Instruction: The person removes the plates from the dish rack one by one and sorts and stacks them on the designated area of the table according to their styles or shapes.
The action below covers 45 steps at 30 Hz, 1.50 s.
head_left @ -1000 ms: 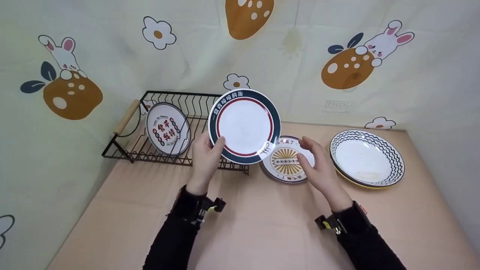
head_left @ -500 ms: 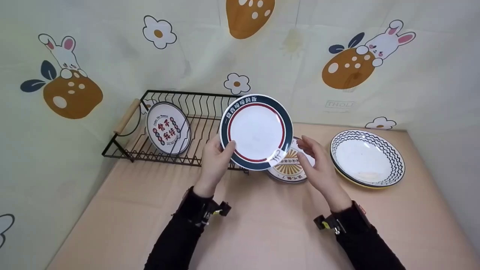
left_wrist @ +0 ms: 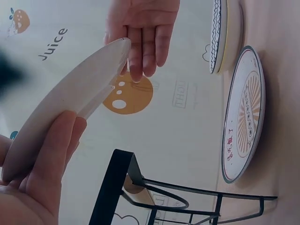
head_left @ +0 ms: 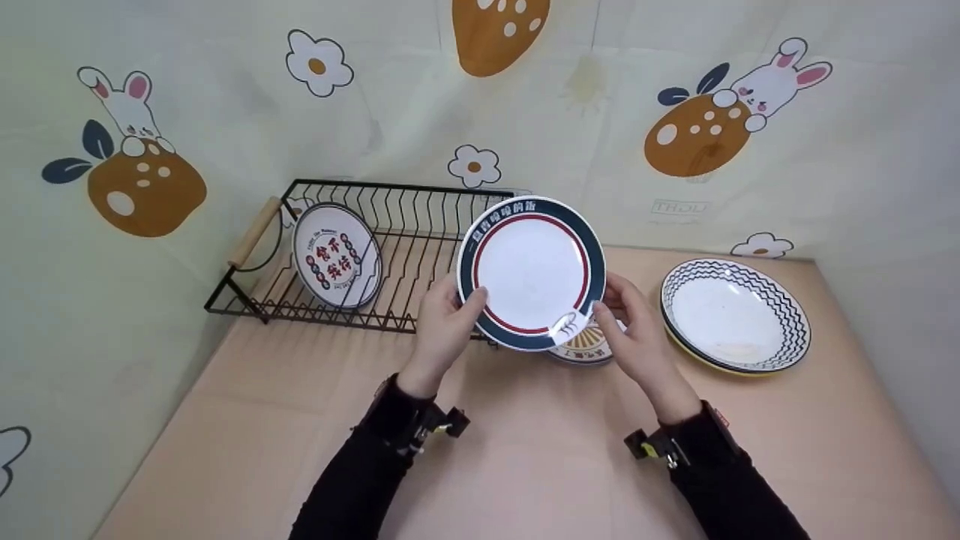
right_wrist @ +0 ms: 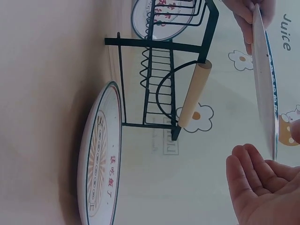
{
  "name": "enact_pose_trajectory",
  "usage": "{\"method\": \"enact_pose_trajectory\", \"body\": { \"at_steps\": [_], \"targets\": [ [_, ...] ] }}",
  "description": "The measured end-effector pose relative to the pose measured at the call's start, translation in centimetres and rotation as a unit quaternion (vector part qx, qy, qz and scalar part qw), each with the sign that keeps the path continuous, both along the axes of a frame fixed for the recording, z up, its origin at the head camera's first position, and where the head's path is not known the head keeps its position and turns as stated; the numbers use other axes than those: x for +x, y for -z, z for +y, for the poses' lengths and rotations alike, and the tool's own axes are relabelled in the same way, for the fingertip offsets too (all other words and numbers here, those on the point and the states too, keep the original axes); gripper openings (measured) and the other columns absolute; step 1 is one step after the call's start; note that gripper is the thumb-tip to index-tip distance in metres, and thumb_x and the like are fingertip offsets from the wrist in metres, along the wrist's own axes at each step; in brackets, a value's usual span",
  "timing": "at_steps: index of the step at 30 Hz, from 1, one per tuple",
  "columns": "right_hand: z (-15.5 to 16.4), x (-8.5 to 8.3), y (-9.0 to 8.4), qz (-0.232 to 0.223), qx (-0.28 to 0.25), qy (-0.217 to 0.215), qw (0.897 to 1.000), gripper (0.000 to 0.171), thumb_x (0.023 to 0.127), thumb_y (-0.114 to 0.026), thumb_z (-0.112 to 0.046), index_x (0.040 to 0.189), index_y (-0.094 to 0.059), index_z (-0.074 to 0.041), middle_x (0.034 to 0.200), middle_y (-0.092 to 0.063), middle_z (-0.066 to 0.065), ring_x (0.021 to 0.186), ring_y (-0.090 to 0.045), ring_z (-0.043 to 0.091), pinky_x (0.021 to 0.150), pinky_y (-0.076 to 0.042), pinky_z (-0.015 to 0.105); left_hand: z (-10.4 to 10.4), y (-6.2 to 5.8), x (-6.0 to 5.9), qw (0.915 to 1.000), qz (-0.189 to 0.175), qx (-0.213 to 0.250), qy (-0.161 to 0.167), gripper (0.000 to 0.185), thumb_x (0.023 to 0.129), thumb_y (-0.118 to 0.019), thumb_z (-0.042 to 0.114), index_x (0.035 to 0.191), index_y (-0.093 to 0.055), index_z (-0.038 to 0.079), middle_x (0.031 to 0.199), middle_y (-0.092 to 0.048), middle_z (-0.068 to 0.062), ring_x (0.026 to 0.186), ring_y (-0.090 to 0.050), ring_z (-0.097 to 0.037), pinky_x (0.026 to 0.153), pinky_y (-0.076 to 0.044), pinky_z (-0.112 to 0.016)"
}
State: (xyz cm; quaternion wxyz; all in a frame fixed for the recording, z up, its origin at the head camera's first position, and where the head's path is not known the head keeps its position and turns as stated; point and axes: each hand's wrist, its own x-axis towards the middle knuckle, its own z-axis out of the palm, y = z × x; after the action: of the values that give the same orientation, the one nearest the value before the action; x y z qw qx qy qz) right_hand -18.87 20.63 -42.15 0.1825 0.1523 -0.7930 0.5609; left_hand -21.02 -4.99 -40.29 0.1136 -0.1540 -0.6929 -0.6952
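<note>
Hands meet on a navy-rimmed plate (head_left: 531,274) raised above the middle of the tabletop (head_left: 525,465), its face tilted toward the person. The left hand (head_left: 442,330) grips the plate's left rim, thumb on the face and fingers behind. The right hand (head_left: 634,337) has its fingers mostly straight at the plate's lower right rim; the right wrist view suggests the thumb is just reaching the edge, but whether it actually clasps the plate cannot be told.

The step in hand looks like a handover or a two-handed steadying of the plate in the air. A next move would call for a sure hold on the right rim before the left thumb lets go.

Directly beneath the raised plate lies a sunburst plate (head_left: 589,349), flat on the tabletop and mostly hidden from the head camera. Toward the right edge sits a zigzag-rimmed bowl (head_left: 733,315). Along the back left stands a black wire rack (head_left: 405,255) with a wooden handle (head_left: 253,234), holding one printed plate (head_left: 335,257) upright near its left end. The rack's near rail and the sunburst plate lie closest to the held plate's path.
</note>
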Motion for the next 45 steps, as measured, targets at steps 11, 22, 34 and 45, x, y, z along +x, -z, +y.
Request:
{"method": "enact_pose_trajectory", "body": {
  "at_steps": [11,22,34,45],
  "targets": [
    [0.01,0.22,0.23,-0.005,-0.043,-0.023,0.999,0.04,0.099,-0.049,0.006,0.136,-0.04,0.016,0.113,-0.064,0.031,0.099,-0.063,0.01,0.087,-0.051,0.02,0.71,0.45,0.18,0.9994,-0.016,0.014,0.029,0.031,0.093,-0.056,-0.001,0.121,-0.06,-0.012,0.101,-0.071,-0.021,0.086,-0.07,-0.022,0.074,-0.06,-0.033],
    [0.01,0.48,-0.32,-0.071,-0.089,-0.011,0.993,0.035,0.097,-0.047,0.01,0.131,-0.044,0.016,0.097,-0.066,0.026,0.079,-0.065,0.01,0.071,-0.054,0.02,0.8,0.84,0.33,0.9983,-0.032,0.007,0.048,0.033,0.094,-0.058,0.002,0.125,-0.058,-0.012,0.101,-0.07,-0.021,0.087,-0.07,-0.022,0.076,-0.059,-0.03],
    [0.1,0.48,-0.23,-0.073,-0.093,0.0,0.993,0.037,0.097,-0.047,0.01,0.134,-0.042,0.017,0.1,-0.065,0.029,0.078,-0.066,0.01,0.068,-0.056,0.021,0.83,0.88,0.47,0.9968,-0.035,0.002,0.072,0.039,0.096,-0.056,0.002,0.133,-0.053,-0.011,0.111,-0.069,-0.021,0.097,-0.069,-0.025,0.084,-0.057,-0.033],
    [0.23,0.46,-0.24,-0.081,-0.092,0.015,0.992,0.036,0.097,-0.047,0.01,0.132,-0.044,0.017,0.097,-0.066,0.026,0.076,-0.065,0.009,0.068,-0.056,0.021,0.89,0.88,0.31,0.9962,-0.045,-0.015,0.073,0.038,0.096,-0.058,0.004,0.132,-0.054,-0.009,0.108,-0.07,-0.019,0.094,-0.069,-0.024,0.084,-0.057,-0.032]
  ]
}}
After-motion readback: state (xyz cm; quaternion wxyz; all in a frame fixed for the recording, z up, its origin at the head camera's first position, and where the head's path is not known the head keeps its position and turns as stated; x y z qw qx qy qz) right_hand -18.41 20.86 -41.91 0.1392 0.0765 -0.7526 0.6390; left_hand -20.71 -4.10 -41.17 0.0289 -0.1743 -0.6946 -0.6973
